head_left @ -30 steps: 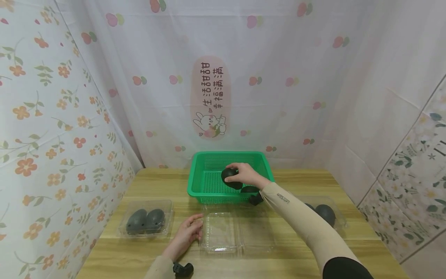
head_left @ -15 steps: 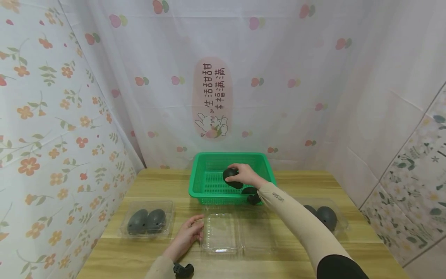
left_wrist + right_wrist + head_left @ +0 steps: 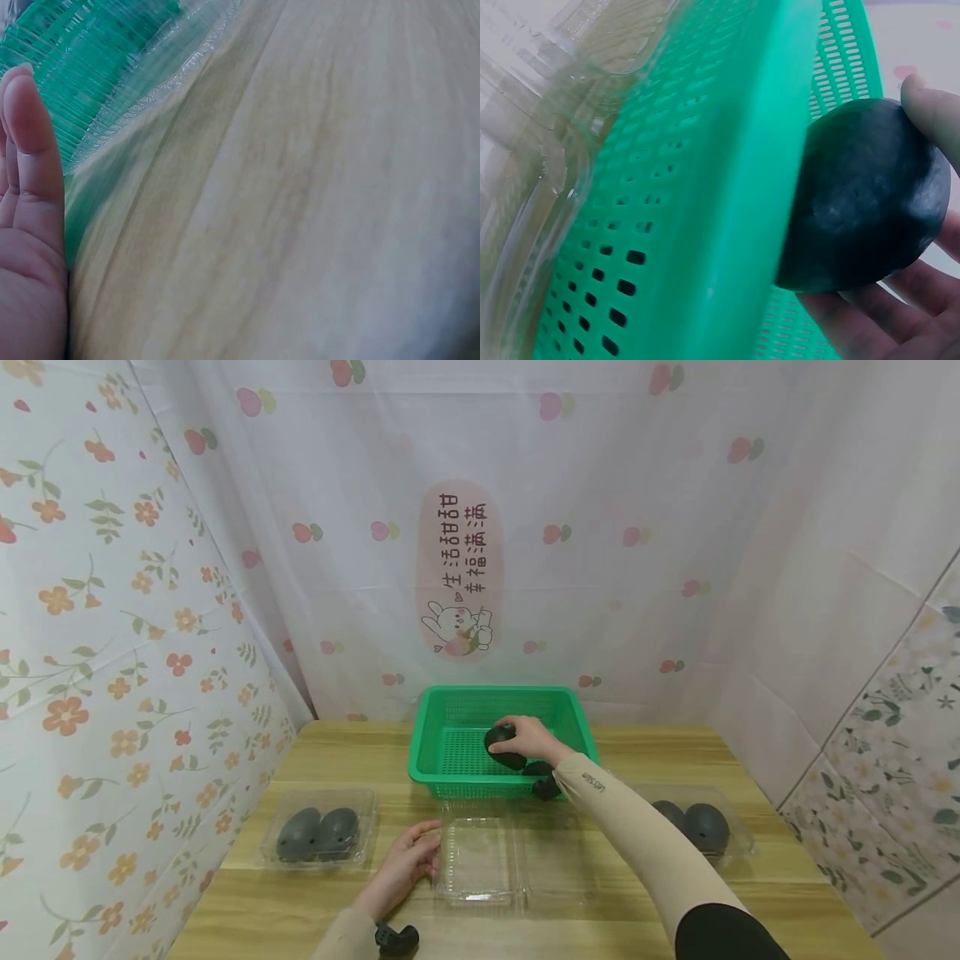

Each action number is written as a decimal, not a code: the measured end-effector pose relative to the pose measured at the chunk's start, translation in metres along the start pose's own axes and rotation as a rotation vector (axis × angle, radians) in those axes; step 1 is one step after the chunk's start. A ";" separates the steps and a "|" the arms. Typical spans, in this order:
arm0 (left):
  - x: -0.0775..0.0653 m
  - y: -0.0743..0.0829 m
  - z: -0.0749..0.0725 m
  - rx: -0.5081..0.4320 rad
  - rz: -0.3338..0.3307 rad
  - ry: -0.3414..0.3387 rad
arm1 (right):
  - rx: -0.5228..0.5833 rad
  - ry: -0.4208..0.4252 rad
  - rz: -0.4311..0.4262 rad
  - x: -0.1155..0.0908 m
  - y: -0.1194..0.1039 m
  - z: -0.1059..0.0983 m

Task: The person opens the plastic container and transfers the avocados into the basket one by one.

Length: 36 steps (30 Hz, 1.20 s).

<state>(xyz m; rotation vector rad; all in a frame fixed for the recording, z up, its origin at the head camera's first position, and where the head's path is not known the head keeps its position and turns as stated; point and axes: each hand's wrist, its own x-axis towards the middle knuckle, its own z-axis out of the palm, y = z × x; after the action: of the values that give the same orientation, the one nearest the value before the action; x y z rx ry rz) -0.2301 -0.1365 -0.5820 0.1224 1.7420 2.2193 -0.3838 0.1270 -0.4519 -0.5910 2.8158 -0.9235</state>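
My right hand (image 3: 528,739) holds a dark avocado (image 3: 502,746) over the inside of the green basket (image 3: 431,777). In the right wrist view the avocado (image 3: 870,195) sits between thumb and fingers, just past the basket's rim (image 3: 780,150). A second dark avocado (image 3: 537,768) lies in the basket, partly hidden by the wrist. In front of the basket an open clear plastic clamshell box (image 3: 480,860) stands with its lid folded out to the right. My left hand (image 3: 405,864) rests at the box's left edge, fingers relaxed; its fingers (image 3: 37,150) look straight in the left wrist view.
To the left, a clear box (image 3: 367,827) contains two dark avocados (image 3: 318,835). Another clear box (image 3: 738,835) with avocados (image 3: 705,827) stands on the right, partly behind the right forearm. A floral curtain hangs behind the wooden table (image 3: 247,902).
The right hand, gripping the avocado, has shifted slightly right and down inside the basket. My left hand stays at the box's edge.
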 end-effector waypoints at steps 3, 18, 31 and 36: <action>0.000 -0.001 0.000 -0.002 0.007 0.001 | 0.009 -0.007 0.007 0.000 0.002 0.004; 0.001 -0.003 -0.001 -0.002 0.006 0.003 | 0.116 -0.023 0.031 0.001 0.014 0.017; 0.000 -0.001 0.000 -0.004 -0.017 -0.011 | 0.154 -0.048 0.054 0.003 0.026 0.024; 0.000 0.000 0.000 -0.012 -0.023 -0.011 | 0.132 -0.069 0.067 0.003 0.030 0.026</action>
<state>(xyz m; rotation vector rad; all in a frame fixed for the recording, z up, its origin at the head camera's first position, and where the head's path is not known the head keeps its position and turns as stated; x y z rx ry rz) -0.2301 -0.1360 -0.5818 0.1114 1.7159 2.2084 -0.3901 0.1344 -0.4905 -0.4980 2.6713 -1.0448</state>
